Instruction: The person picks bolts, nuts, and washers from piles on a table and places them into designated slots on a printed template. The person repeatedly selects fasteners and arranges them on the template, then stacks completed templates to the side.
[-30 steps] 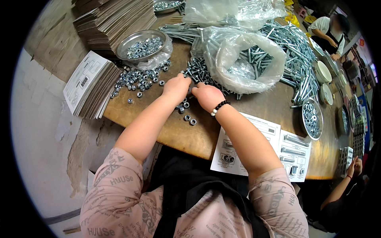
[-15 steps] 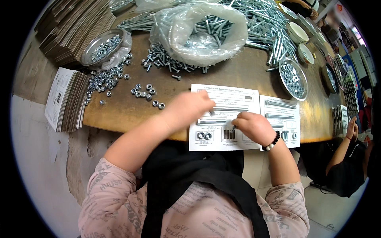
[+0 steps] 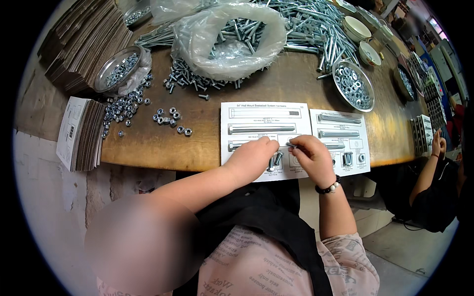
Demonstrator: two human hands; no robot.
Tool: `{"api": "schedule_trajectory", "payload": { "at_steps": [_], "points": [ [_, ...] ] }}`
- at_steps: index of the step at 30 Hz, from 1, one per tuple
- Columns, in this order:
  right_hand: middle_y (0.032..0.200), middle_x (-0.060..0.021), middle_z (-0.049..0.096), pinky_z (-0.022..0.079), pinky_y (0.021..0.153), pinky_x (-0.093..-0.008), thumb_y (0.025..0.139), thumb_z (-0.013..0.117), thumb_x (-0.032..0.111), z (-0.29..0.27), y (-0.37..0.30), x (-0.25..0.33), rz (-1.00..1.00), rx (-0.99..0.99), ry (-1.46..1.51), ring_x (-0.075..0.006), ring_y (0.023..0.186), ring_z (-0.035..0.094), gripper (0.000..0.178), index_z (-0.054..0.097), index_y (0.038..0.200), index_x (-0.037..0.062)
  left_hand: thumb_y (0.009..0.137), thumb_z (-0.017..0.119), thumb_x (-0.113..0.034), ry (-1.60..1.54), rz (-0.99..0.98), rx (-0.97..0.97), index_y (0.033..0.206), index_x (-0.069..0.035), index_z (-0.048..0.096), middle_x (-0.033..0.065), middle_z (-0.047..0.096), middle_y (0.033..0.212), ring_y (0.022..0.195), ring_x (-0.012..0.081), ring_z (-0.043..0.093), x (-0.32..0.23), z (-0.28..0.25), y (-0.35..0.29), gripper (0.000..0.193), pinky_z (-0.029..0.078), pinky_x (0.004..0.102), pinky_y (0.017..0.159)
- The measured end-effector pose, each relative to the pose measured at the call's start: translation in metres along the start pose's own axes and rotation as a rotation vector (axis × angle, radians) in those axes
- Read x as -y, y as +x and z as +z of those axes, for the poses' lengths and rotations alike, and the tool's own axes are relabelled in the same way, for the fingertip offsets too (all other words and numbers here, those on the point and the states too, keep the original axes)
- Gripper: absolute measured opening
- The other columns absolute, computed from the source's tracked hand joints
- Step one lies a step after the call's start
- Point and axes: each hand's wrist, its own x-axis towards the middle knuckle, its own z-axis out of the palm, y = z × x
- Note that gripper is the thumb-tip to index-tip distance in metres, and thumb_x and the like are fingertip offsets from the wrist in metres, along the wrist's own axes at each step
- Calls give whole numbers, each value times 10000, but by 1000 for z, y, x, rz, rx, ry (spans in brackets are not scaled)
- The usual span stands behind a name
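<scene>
Two white printed hardware cards, the left card (image 3: 291,111) and the right card (image 3: 364,153), lie side by side at the table's front edge. Long silver bolts (image 3: 261,129) rest across the left card, with short bolts (image 3: 278,159) below. My left hand (image 3: 253,157) is over this card, its fingers closed and pointing right; whatever they hold is hidden. Beside it, my right hand (image 3: 314,155) pinches a small metal piece (image 3: 292,145) between thumb and finger, just above the card. More bolts (image 3: 338,133) and a nut (image 3: 361,157) show on the right card.
Loose nuts (image 3: 121,108) spread left, beside a metal bowl (image 3: 101,81) and stacked cards (image 3: 91,135). At the back, a plastic bag (image 3: 197,64) of bolts stands near heaped long bolts (image 3: 326,44). A washer bowl (image 3: 368,106) is right. Another person's hands (image 3: 437,145) are far right.
My left hand has come down and right, next to my right hand. My right hand has lifted its small metal piece away from the lower row of the card. The whole view has shifted slightly.
</scene>
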Motion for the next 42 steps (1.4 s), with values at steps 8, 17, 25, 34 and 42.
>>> {"api": "schedule_trajectory", "payload": {
  "at_steps": [8,17,25,34,42],
  "points": [
    [861,-40,586,436,611,-346,625,624,26,50,-19,9,-602,8,-459,-221,731,553,255,603,873,80,749,547,-29,-187,75,-243,948,-49,533,125,550,906,831,309,563,7,-21,-22,200,441,398,735],
    [832,-103,578,457,679,-361,671,666,38,25,-12,-12,-181,-67,-477,-285,775,553,203,624,870,51,638,727,-145,-1,143,-112,1029,-93,495,63,523,1003,926,219,525,-7,-8,-28,458,321,361,870],
    [776,-92,566,453,650,-356,680,660,39,23,-12,-13,-167,-6,-418,-278,749,551,145,632,821,61,644,716,-154,129,84,1,1051,-81,506,73,515,1034,982,239,496,-12,-17,-27,464,330,362,845],
    [760,-76,558,456,651,-352,683,664,72,24,-13,-14,-176,-20,-421,-268,737,540,116,644,797,82,656,713,-167,72,140,-66,1065,-82,495,77,523,1019,965,234,506,-12,-6,-21,471,342,358,822],
    [746,-76,551,455,638,-350,682,661,68,26,-9,-18,-190,-39,-419,-268,723,537,116,645,797,84,646,729,-166,62,105,-73,1041,-72,485,84,545,960,925,249,522,-8,3,-13,474,340,367,811]
  ]
}}
